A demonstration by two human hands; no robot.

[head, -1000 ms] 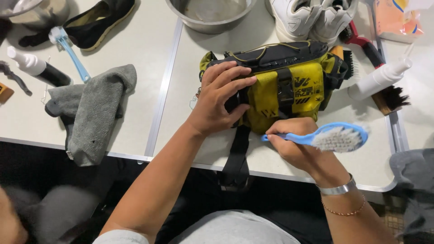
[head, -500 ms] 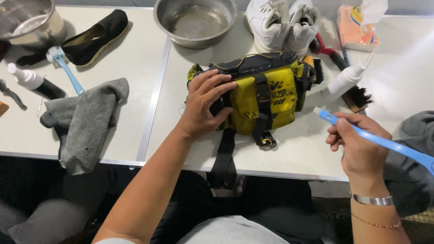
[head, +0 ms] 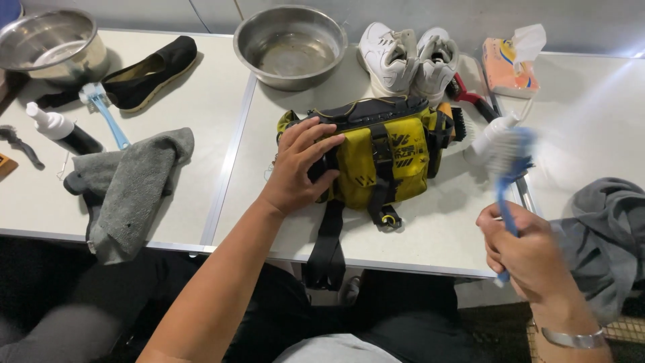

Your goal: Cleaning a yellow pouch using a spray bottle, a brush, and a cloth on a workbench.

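The left hand [head: 300,167] lies spread flat on the left end of the yellow and black fabric waist bag [head: 376,156], pinning it to the white table [head: 430,232]. The right hand [head: 527,252], well right of the bag, grips the handle of a blue plastic scrubbing brush [head: 508,168], bristle head blurred above its knuckles. A grey cloth [head: 131,185] lies far left of the left hand.

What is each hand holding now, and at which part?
The right hand grips a blue brush by its handle, bristle head up. The left hand only presses flat on the yellow bag.
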